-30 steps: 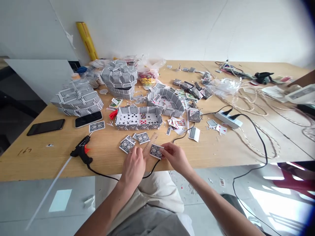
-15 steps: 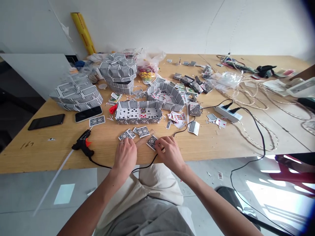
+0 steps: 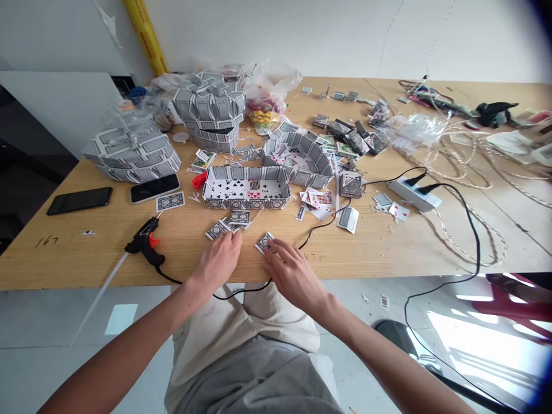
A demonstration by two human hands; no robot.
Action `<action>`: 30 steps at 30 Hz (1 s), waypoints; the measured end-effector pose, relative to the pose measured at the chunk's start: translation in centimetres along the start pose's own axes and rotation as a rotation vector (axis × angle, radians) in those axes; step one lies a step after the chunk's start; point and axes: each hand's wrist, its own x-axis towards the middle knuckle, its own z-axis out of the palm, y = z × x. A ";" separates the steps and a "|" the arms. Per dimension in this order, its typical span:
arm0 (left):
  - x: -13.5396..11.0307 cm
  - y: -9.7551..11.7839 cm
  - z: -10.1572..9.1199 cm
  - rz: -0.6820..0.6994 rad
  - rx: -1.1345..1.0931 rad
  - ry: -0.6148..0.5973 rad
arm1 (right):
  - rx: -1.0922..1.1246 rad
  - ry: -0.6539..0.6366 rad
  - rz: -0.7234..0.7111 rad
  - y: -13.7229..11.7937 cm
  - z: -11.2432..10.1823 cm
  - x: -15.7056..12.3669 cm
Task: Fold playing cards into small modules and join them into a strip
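My left hand (image 3: 219, 256) is closed, its fingertips pinched together over a few patterned playing cards (image 3: 217, 229); what they pinch is too small to make out. Just beyond those fingers, another card piece (image 3: 240, 217) lies near the front of a long box (image 3: 245, 203) made of playing cards. A thin pale edge shows beside that piece. My right hand (image 3: 290, 267) has its thumb and fingers on a single playing card (image 3: 263, 242) lying on the table. A black glue gun (image 3: 145, 241) rests to the left, its cable passing under my hands.
Behind stand an open card-built tray (image 3: 302, 161), a lidded card box (image 3: 209, 112) and another covered one (image 3: 131, 152). Two phones (image 3: 80, 200) lie left. Card packs (image 3: 345, 135), a power strip (image 3: 414, 194) and rope (image 3: 466, 253) spread right. Cards (image 3: 319, 198) lie beside the tray.
The left hand has shifted the loose cards closer together near the long box. My right fingers have stretched out more over the single card. The view has tilted slightly down.
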 end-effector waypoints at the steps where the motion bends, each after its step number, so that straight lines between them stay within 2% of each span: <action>1: 0.0 0.2 0.0 0.020 -0.018 0.015 | -0.010 -0.010 -0.011 -0.1 -0.1 0.0; 6: -0.9 2.8 -0.2 0.181 -0.097 0.092 | -0.013 -0.046 -0.035 0.0 -0.4 -0.2; 11: -1.4 4.8 0.3 0.260 -0.006 0.177 | 0.055 -0.055 -0.034 0.2 -0.4 -0.2; 14: -1.3 5.0 0.6 0.269 0.072 0.189 | 0.092 -0.056 -0.026 0.4 -0.4 -0.2; 17: -1.0 5.3 0.4 0.289 0.127 0.134 | 0.119 -0.051 -0.032 0.6 -0.5 -0.2; 24: 1.4 5.9 -0.3 0.310 0.209 0.080 | 0.109 -0.005 -0.074 1.0 -0.5 -0.4; 30: 2.7 4.8 0.3 0.327 0.181 0.155 | 0.111 -0.015 -0.044 1.0 -0.5 -0.4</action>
